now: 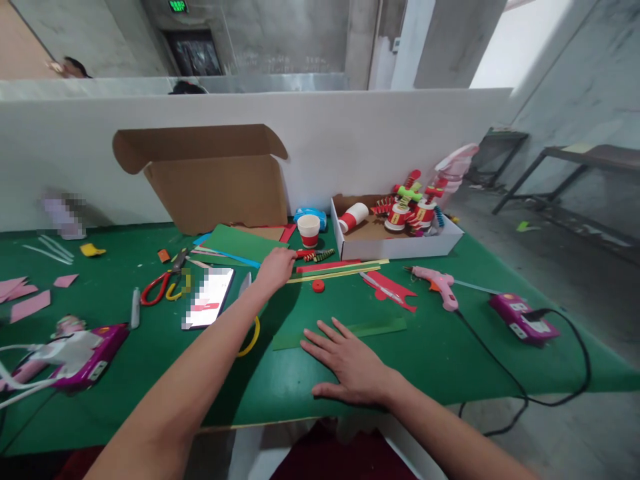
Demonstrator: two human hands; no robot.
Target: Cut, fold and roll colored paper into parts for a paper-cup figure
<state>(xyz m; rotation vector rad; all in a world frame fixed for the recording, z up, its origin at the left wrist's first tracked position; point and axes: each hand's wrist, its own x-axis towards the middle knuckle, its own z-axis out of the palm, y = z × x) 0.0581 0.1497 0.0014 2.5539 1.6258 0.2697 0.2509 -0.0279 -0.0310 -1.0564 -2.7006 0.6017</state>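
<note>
My left hand [277, 268] reaches out to the middle of the green table, fingers together and curled. At its fingertips lies a red piece [305, 253]; whether the hand grips it I cannot make out. Beside that piece are dark folded paper springs [323, 255], in front of a red-and-white paper cup [309, 230]. My right hand [347, 363] lies flat with spread fingers, its fingertips over a green paper strip [380, 327]. Beyond it sit a small red roll [318, 286], long yellow strips [345, 271] and a red paper cutout [389, 291]. Yellow-handled scissors [250, 338] are partly under my left forearm.
A white box [400, 251] of cup figures stands at the back right, an open cardboard box [220, 193] at the back left. At right lies a pink glue gun [435, 283] with its cord. A phone [213, 297], red-handled scissors [159, 288] and a purple power box [103, 363] occupy the left.
</note>
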